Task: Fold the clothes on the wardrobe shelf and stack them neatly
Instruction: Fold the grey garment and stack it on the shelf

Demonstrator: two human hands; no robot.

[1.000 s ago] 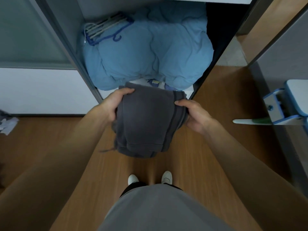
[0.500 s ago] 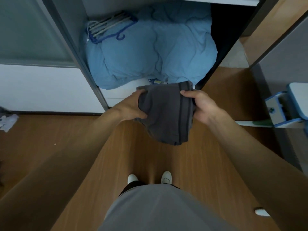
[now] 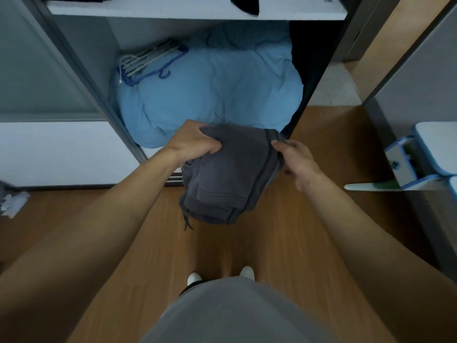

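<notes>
1. One blue quilt (image 3: pixel 212 95), bundled in the wardrobe's lower compartment.
2. One dark grey garment (image 3: pixel 230 174), folded and held in the air just in front of the quilt, over the wooden floor (image 3: pixel 247 243). A drawstring (image 3: pixel 186 220) hangs from its lower left corner.
3. Person's left hand (image 3: pixel 193 142), at the quilt's front edge. Its fingers (image 3: pixel 210 147) are curled tight into the garment's top left corner.
4. Person's right hand (image 3: pixel 296 159), off the quilt's front right. It pinches the garment's right edge.
5. Several hangers (image 3: pixel 150 60), blue and white, lying on the quilt's rear left.
6. One white shelf (image 3: pixel 193 9) above the quilt, with a dark item (image 3: pixel 247 4) on it.
</notes>
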